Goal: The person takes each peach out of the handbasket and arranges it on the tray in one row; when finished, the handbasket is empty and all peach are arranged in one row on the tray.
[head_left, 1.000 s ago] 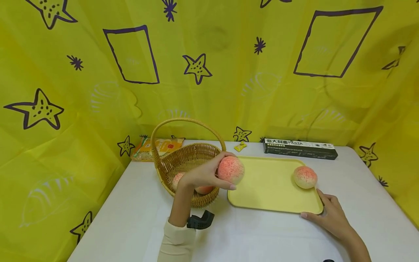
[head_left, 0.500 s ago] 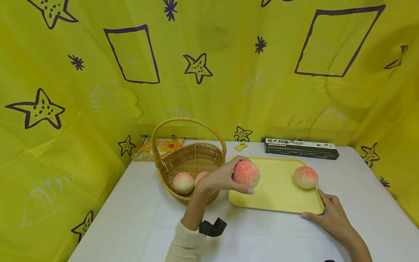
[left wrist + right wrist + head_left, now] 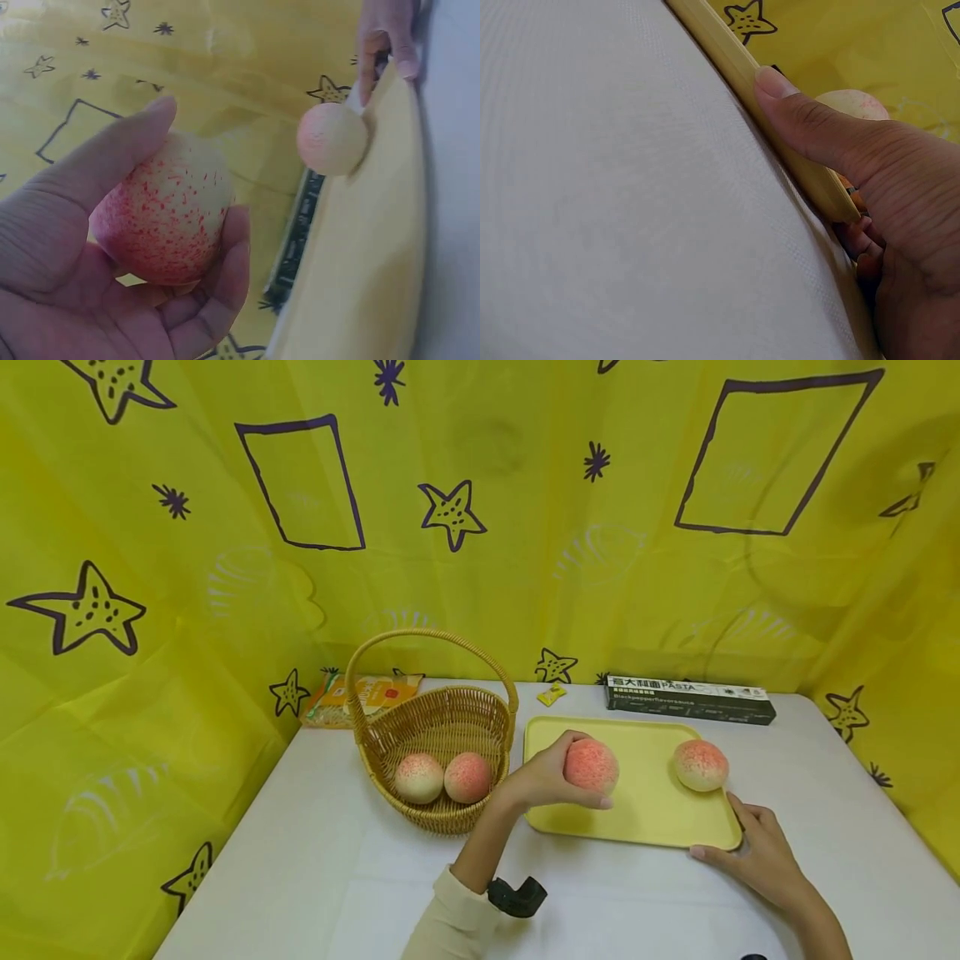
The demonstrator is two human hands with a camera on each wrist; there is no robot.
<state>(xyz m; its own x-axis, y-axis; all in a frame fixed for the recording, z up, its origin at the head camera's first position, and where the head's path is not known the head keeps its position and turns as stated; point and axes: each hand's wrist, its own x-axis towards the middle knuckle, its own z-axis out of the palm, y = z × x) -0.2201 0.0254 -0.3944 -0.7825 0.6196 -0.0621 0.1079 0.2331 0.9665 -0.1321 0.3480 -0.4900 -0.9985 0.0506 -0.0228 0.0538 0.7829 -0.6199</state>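
Observation:
My left hand (image 3: 546, 778) grips a pink-speckled peach (image 3: 592, 766) and holds it over the left half of a yellow tray (image 3: 645, 817). In the left wrist view the thumb and fingers wrap around the peach's pale and red skin. A second peach (image 3: 702, 766) rests at the tray's right end. My right hand (image 3: 767, 858) holds the tray's near right corner, its thumb on the front rim and its fingers along the side edge. Two more peaches, one paler (image 3: 419, 778) and one pinker (image 3: 468, 777), lie in a wicker basket (image 3: 450, 718) left of the tray.
The basket's tall arched handle (image 3: 431, 633) stands up. Behind the basket lies an orange food packet (image 3: 326, 703). A small yellow sachet (image 3: 551, 695) and a dark pasta box (image 3: 690, 700) lie behind the tray. A yellow patterned curtain (image 3: 510, 593) backs the white table (image 3: 300, 860).
My left hand has carried the peach rightward from the basket's edge to over the tray, uncovering the two peaches in the basket. My right hand has stayed at the tray corner.

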